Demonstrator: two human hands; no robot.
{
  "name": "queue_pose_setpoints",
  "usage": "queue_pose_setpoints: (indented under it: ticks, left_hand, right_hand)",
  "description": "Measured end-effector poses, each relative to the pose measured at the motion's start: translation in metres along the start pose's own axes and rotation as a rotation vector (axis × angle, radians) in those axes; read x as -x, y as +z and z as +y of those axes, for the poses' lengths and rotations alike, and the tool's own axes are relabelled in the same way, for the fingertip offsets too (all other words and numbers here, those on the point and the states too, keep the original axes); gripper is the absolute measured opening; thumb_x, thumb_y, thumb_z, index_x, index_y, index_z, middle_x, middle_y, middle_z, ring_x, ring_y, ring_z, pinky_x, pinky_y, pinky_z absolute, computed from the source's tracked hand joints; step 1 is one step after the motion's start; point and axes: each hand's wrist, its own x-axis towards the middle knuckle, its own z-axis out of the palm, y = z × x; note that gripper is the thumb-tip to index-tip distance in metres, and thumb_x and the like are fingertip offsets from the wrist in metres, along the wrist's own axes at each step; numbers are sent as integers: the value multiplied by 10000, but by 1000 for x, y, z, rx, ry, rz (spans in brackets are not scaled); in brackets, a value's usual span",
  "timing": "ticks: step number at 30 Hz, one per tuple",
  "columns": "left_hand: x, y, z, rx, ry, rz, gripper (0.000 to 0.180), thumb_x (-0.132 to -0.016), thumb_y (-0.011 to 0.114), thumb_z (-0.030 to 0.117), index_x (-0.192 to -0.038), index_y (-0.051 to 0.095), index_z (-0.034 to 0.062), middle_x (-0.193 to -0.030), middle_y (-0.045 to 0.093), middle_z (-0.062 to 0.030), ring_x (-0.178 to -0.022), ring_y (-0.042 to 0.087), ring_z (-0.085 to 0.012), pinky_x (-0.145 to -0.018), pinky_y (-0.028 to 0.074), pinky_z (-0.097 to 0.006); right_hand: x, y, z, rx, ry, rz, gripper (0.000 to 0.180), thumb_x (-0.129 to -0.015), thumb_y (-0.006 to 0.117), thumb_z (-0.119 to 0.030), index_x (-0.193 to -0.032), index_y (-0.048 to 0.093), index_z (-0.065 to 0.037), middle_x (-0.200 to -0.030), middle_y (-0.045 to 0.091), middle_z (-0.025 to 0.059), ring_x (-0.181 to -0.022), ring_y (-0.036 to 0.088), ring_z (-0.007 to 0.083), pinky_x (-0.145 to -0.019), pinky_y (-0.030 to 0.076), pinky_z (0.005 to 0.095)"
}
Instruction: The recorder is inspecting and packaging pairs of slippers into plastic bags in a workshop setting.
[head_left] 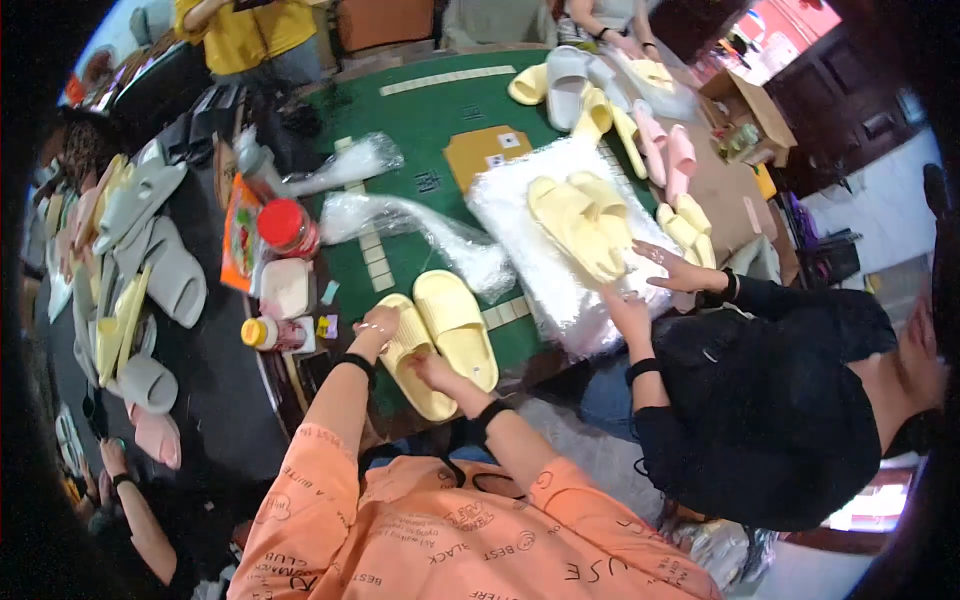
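A pair of pale yellow slippers lies side by side at the near edge of the green table. My left hand (378,328) grips the outer edge of the left slipper (405,317), its fingers closed around the side of the strap. On the same slipper, lower down near its heel part, my right hand (432,371) has its fingers bent against the inner side. The right slipper (456,325) rests just beyond my right hand, with neither hand on it. Part of the left slipper's footbed is hidden behind my right hand.
At right, a co-worker's hands (648,290) touch yellow slippers (580,222) on stacked clear plastic bags (510,205). A red-lidded jar (287,227) and a yellow-capped bottle (265,333) stand left. Crumpled plastic (420,235) covers mid-table; slippers (170,270) pile on the black table.
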Motion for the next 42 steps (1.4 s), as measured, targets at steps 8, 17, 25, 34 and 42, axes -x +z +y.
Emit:
queue_pose_setpoints:
  ticks: [8, 17, 25, 34, 42]
  left_hand:
    - [-7, -3, -11, 413, 166, 238, 208, -743, 503, 215, -827, 645, 89, -806, 619, -120, -760, 594, -252, -675, 456, -340]
    - [-21, -21, -6, 832, 120, 299, 151, -757, 518, 118, -801, 630, 27, -663, 601, -74, -575, 555, -163, -556, 440, -279]
    - [10, -16, 38, 576, 368, 303, 238, -790, 509, 242, -879, 616, 49, -748, 615, -112, -657, 564, -203, -633, 433, -308]
    - [20, -21, 31, 551, 296, 319, 237, -815, 487, 209, -876, 620, 21, -798, 630, -86, -713, 580, -161, -654, 440, -278]
    - [17, -25, 44, 575, 188, 194, 231, -813, 481, 201, -856, 626, 27, -781, 623, -69, -711, 562, -150, -659, 447, -277]
  right_hand:
    - [-9, -6, -15, -45, 88, -72, 237, -795, 457, -174, -892, 548, 23, -820, 564, 247, -777, 560, 362, -684, 438, 398]
    - [103, -76, 12, 150, 120, 109, 159, -811, 457, -160, -878, 537, -39, -796, 570, 203, -774, 550, 368, -658, 434, 396]
    - [105, -106, -50, 661, -213, 217, 84, -666, 497, -66, -724, 558, -67, -677, 494, 69, -694, 497, 245, -649, 372, 375]
    - [52, -72, -46, 553, -377, -68, 124, -682, 502, -56, -792, 548, -22, -716, 548, 113, -724, 529, 272, -684, 427, 351]
    - [13, -70, -25, 311, -495, 180, 204, -740, 513, -118, -907, 509, -1, -875, 518, 145, -805, 488, 301, -721, 409, 372]
